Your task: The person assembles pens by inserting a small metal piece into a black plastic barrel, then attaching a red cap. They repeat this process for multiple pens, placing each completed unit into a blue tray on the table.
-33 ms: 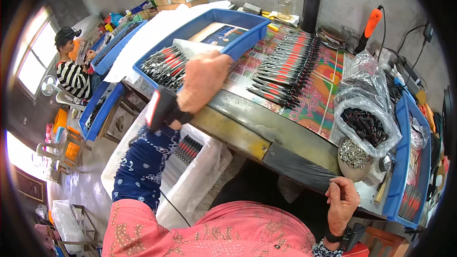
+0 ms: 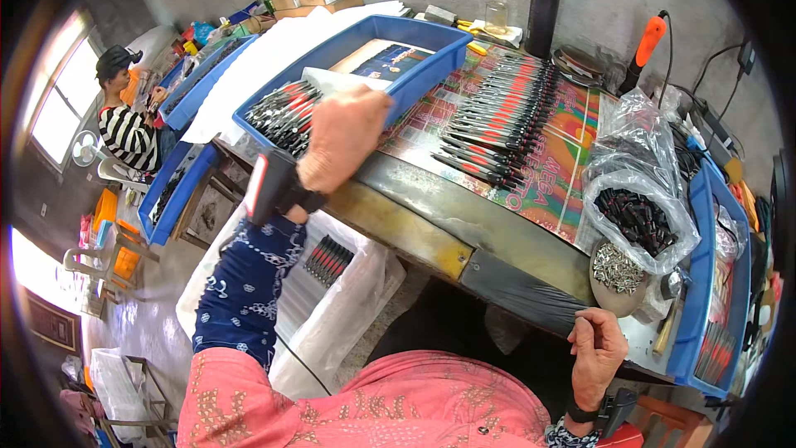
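Note:
My left hand is closed at the near wall of a blue tray; its fingertips are hidden, so I cannot tell what it holds. Beside it, inside the tray, lies a heap of black, red and silver pens. Further right, a long row of similar black-and-red pens lies side by side on a colourful printed sheet. My right hand rests at the table's front edge with curled fingers, touching the end of the black wrapping; anything pinched there cannot be made out.
A plastic bag of dark small parts and a bowl of small metal pieces stand at the right, beside another blue tray. A black flask stands at the back. Below left is a lined box with pens. A person sits far left.
My left hand and forearm have shifted slightly left and toward me along the tray's near wall. The right hand, the trays and the pen row look unchanged.

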